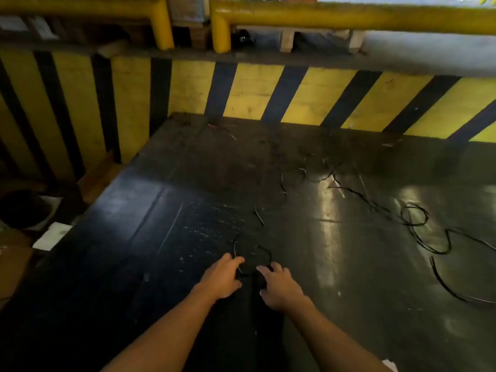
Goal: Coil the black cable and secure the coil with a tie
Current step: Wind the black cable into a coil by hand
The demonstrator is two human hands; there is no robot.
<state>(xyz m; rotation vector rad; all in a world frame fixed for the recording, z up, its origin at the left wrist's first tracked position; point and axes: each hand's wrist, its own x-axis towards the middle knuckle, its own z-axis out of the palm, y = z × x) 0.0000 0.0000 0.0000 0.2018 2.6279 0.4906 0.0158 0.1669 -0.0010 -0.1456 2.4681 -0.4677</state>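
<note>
Low in the middle of the frame, two bare forearms reach forward over a dark, scuffed table [188, 210]. The left hand [221, 277] lies palm down with its fingers curled over the near edge of a small loop of the black cable [253, 260]; it seems to be pinching the strand, though the dim light hides the exact hold. The right hand [280, 287] sits just beside it, fingers spread and loosely bent, fingertips touching the same loop from the right, with no firm grasp that I can make out. The loop itself lies flat on the surface between and just beyond the two hands.

Further up, a thin strand wanders toward the centre of the table, and at right more cable [418, 224] sprawls in loose curls across a shiny patch, running off the right edge of the frame. I cannot tell whether it is all one length.

Behind the table stands a wall of yellow and black stripes [268, 89]. Above that, along the top of the frame, run yellow rails [349, 17].
</note>
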